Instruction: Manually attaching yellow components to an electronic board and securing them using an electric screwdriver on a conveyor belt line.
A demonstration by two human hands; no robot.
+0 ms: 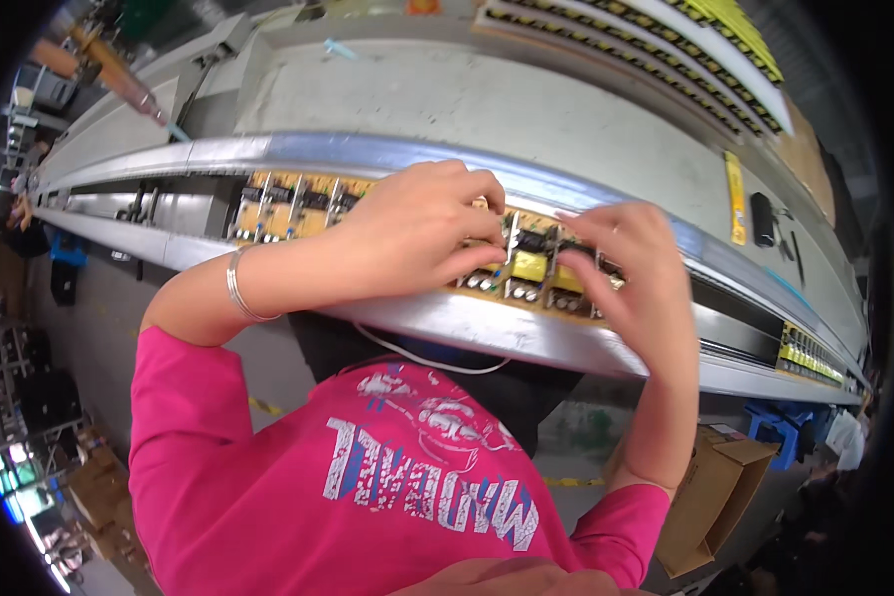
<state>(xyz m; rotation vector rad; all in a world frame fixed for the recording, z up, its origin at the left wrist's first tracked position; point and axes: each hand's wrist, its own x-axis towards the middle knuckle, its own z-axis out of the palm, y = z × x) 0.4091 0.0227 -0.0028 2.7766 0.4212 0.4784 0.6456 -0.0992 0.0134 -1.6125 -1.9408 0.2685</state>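
Observation:
A long tan circuit board panel (278, 207) lies between two metal rails, carrying upright metal plates, black parts, yellow block-shaped parts (528, 265) and silver round-topped parts. Over its middle is my left hand (417, 233), fingers curled down and thumb close to the fingertips among the parts; whatever they pinch is hidden. My right hand (646, 268) reaches over the panel's right end. Its thumb and forefinger are apart, on either side of dark parts beside a yellow block, and no held piece shows between them.
The near rail (507, 320) runs before me, the far rail (397, 151) behind the panel. Another populated board (810, 356) sits farther right between them. Beyond are stacked board strips (636, 50), a yellow strip (735, 199) and a black-handled tool (762, 221). A cardboard box (715, 497) stands below right.

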